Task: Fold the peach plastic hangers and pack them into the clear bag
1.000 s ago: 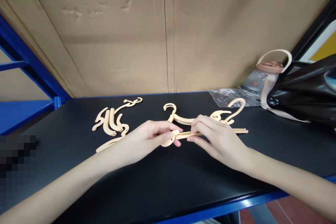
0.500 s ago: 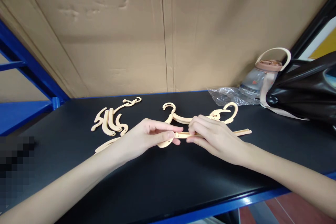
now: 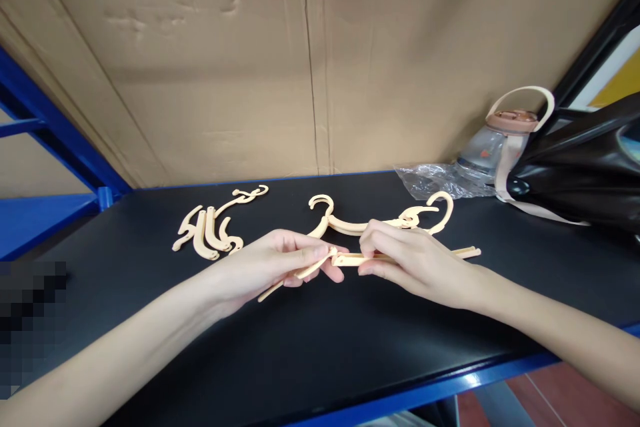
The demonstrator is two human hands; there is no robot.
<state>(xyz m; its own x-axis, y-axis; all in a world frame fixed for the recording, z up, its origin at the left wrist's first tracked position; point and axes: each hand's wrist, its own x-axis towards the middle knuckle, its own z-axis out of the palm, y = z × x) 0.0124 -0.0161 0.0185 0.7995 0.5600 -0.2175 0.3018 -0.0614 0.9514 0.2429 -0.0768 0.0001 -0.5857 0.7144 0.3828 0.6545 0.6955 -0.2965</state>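
Observation:
My left hand [image 3: 280, 259] pinches a cream hanger piece [image 3: 314, 268] between thumb and fingers; its thin end points down toward the front left. In my right hand [image 3: 413, 259] is a straight, channelled hanger arm [image 3: 349, 260], gripped near its left part, its far end showing past the wrist. The two pieces meet in the gap between my hands; whether they are joined I cannot tell. Just behind my hands lies a cream folding hanger with its hook [image 3: 323, 203] upward. Another hook piece [image 3: 444, 212] rests to its right. My fingers partly hide these parts.
Several loose cream hanger parts [image 3: 206, 237] lie at the left on the black tabletop [image 3: 280, 360]. A clear plastic bag [image 3: 427, 181], a water bottle [image 3: 493, 147] and a black bag [image 3: 580, 173] stand at the back right. Cardboard [image 3: 225, 80] closes off the back.
My left hand has turned the hanger piece, so its thin end now slants down to the front left. The right hand has barely moved, still on the hanger arm.

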